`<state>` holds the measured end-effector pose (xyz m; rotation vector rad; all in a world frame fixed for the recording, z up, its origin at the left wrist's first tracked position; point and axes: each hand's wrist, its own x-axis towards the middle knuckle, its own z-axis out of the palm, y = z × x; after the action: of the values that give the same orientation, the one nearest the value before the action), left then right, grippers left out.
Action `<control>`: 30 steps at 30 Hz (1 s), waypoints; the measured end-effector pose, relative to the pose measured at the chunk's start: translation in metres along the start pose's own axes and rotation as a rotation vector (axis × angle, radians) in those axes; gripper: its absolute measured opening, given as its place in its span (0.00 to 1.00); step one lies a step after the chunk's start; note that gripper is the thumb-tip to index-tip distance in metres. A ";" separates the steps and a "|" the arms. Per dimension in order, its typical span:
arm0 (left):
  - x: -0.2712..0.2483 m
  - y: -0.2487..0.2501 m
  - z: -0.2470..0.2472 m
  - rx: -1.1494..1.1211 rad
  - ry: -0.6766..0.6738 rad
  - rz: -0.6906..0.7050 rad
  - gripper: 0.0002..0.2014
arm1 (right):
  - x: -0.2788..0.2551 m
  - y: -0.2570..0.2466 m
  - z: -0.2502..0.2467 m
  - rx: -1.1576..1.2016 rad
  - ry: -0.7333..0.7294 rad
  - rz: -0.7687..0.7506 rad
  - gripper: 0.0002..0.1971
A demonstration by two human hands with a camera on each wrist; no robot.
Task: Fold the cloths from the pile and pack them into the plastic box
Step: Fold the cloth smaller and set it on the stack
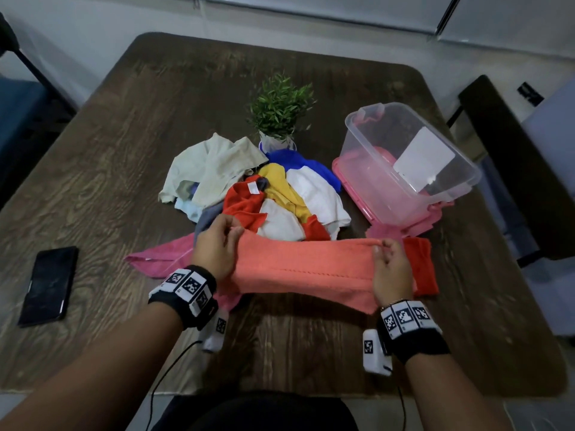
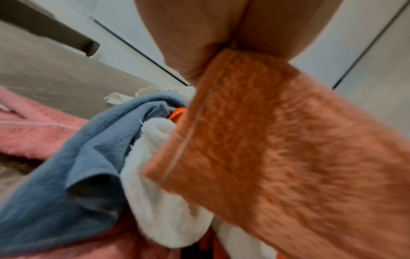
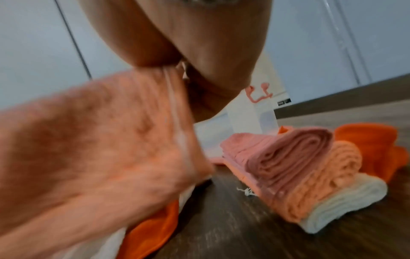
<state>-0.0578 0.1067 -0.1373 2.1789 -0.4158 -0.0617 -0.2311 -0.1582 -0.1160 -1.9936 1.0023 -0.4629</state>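
The folding step is in hand: a coral-orange towel hangs stretched between both hands above the near edge of the desk, apparently already doubled lengthwise. The left hand has its grip pinched tight on the towel's upper left corner, thumb against fingers, and the right hand pinches the upper right corner the same way; both wrist views show the terry cloth hanging from those pinches. Just beyond the towel lies the unfolded pile of white, red, yellow, blue and pale green cloths, with a pink towel spread flat at its left. The clear plastic box stands to the right on its pink lid, apparently with no cloth in it yet. The right wrist view shows a small stack of folded cloths on the desk beside the box. The next move likely calls for bringing the two corners together, or laying the towel down to halve it again, keeping the edges aligned so it matches the stack.
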 end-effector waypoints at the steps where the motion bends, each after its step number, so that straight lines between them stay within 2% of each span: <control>1: -0.003 -0.005 0.001 0.025 -0.029 0.003 0.05 | -0.005 0.002 -0.003 -0.027 -0.006 0.001 0.09; 6: -0.022 -0.028 0.015 0.099 -0.070 -0.143 0.04 | -0.009 0.029 0.003 -0.205 -0.069 0.031 0.12; 8: -0.035 -0.040 0.024 0.079 -0.151 -0.223 0.15 | -0.010 0.052 0.017 -0.281 -0.167 0.096 0.15; 10: -0.048 -0.054 0.030 0.136 -0.284 -0.242 0.26 | -0.019 0.072 0.031 -0.378 -0.314 0.173 0.22; 12: -0.060 -0.066 0.032 0.194 -0.393 -0.257 0.31 | -0.032 0.085 0.040 -0.448 -0.382 0.235 0.29; 15: -0.070 -0.082 0.034 0.153 -0.377 -0.301 0.26 | -0.041 0.092 0.045 -0.468 -0.332 0.259 0.30; 20: -0.064 -0.087 0.031 0.166 -0.374 -0.293 0.20 | -0.036 0.088 0.034 -0.412 -0.330 0.233 0.11; 23: -0.057 -0.077 0.032 0.311 -0.437 -0.212 0.17 | -0.033 0.077 0.019 -0.424 -0.278 0.193 0.10; 25: -0.053 -0.065 0.036 0.302 -0.427 -0.115 0.15 | -0.026 0.072 0.009 -0.421 -0.204 0.192 0.13; 26: -0.051 -0.059 0.039 0.252 -0.447 -0.047 0.13 | -0.023 0.068 0.005 -0.423 -0.192 0.198 0.14; 28: -0.049 -0.048 0.049 0.166 -0.571 0.075 0.09 | -0.019 0.058 0.002 -0.402 -0.235 0.182 0.14; 30: -0.048 -0.041 0.061 0.105 -0.706 0.047 0.10 | -0.020 0.042 0.006 -0.330 -0.314 0.112 0.16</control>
<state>-0.1040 0.0973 -0.2111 2.1985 -0.8761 -0.8129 -0.2600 -0.1531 -0.1531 -2.1973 1.0307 0.0839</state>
